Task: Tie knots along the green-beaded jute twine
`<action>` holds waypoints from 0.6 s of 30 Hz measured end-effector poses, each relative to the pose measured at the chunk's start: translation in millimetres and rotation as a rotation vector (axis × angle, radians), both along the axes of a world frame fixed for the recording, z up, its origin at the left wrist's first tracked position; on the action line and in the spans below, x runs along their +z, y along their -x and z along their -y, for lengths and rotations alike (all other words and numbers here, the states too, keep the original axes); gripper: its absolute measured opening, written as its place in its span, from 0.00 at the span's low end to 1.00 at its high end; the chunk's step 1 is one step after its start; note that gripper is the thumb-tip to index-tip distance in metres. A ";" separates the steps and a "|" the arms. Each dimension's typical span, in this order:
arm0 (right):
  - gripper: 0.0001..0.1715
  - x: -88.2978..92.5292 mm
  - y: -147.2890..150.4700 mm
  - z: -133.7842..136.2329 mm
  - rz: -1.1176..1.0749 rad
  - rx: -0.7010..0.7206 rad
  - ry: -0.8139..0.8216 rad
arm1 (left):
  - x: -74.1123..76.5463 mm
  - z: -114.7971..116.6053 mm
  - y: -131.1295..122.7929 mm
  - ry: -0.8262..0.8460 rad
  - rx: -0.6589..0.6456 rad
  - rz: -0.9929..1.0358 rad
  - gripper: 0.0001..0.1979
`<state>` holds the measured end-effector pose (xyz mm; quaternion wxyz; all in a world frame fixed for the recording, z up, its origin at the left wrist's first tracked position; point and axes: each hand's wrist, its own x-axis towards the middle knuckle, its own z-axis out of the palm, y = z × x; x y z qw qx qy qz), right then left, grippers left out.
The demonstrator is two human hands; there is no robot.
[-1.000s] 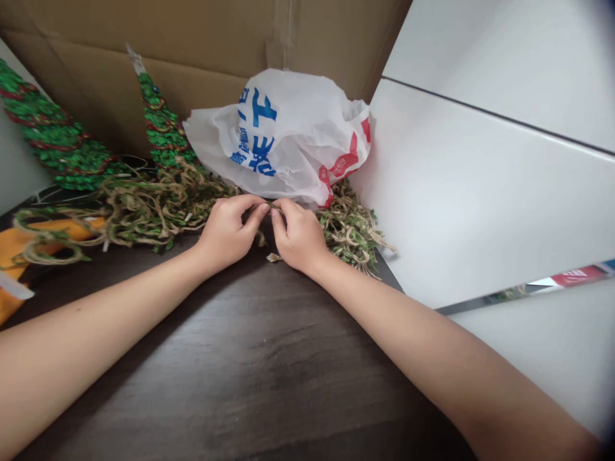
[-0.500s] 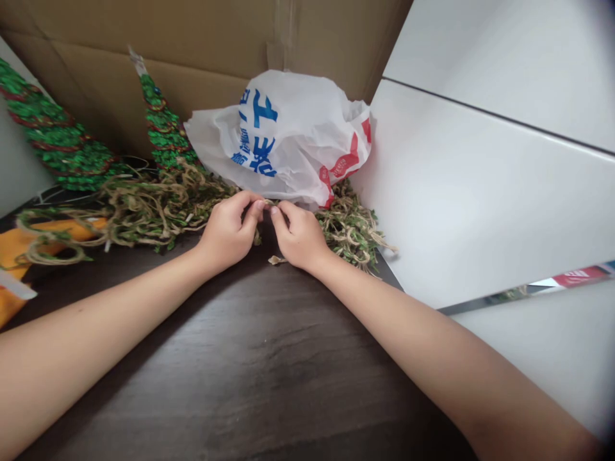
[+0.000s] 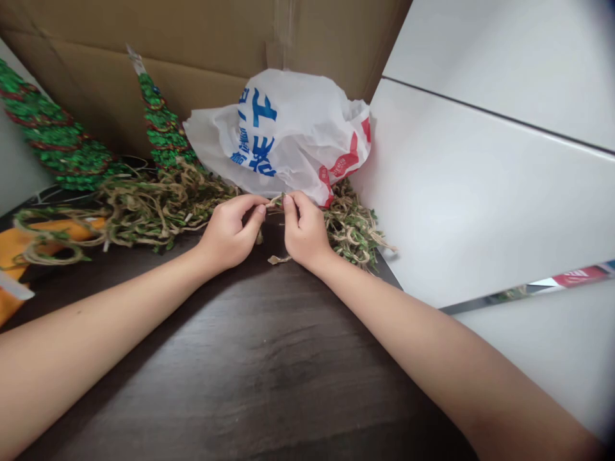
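Observation:
Between my hands runs a short stretch of twine (image 3: 275, 203) with a bit of green leaf on it. My left hand (image 3: 233, 230) pinches one end of that stretch between thumb and finger. The other end is pinched by my right hand (image 3: 307, 227). A loose twine end with a small pale tip (image 3: 275, 260) lies on the dark wooden surface just below the hands. Tangled leafy twine (image 3: 163, 205) is heaped left of my left hand, and another leafy twine pile (image 3: 353, 224) sits beyond my right hand.
A white plastic bag (image 3: 298, 128) with blue and red print lies behind the hands, against a cardboard box (image 3: 192, 38). Two green tinsel trees, a larger tree (image 3: 62, 141) and a smaller tree (image 3: 163, 125), stand at left. An orange item (image 3: 14, 246) lies at the left edge.
My right hand has moved a little to the right, away from my left, so more of the twine between them shows. The left hand is nearly still.

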<state>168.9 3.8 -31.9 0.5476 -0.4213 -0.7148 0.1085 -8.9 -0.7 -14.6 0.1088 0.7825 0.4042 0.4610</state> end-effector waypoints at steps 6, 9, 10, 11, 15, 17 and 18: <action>0.20 0.7 0.0 0.0 -0.013 -0.003 0.013 | -1.3 -2.7 -0.3 0.017 0.069 -0.023 0.14; 0.16 0.0 0.0 -1.2 0.066 0.005 0.077 | -2.0 -1.8 -1.0 -0.001 0.045 0.006 0.14; 0.15 -0.1 0.0 -1.5 0.098 0.011 0.104 | -2.1 -1.1 -1.3 -0.007 0.031 0.014 0.13; 0.15 -0.1 -0.2 -1.8 0.127 0.017 0.129 | -2.0 -0.5 -1.6 -0.012 0.014 0.020 0.13; 0.14 0.0 -0.8 -3.3 0.179 0.035 0.139 | -1.5 0.0 -1.9 -0.039 -0.033 0.024 0.10; 0.14 -1.0 -0.9 -4.6 0.183 0.050 0.096 | -1.6 -1.2 -1.4 -0.063 -0.041 0.014 0.09; 0.14 -1.9 -0.9 -5.3 0.182 0.060 0.072 | -1.7 -1.9 -1.2 -0.075 -0.044 0.007 0.08</action>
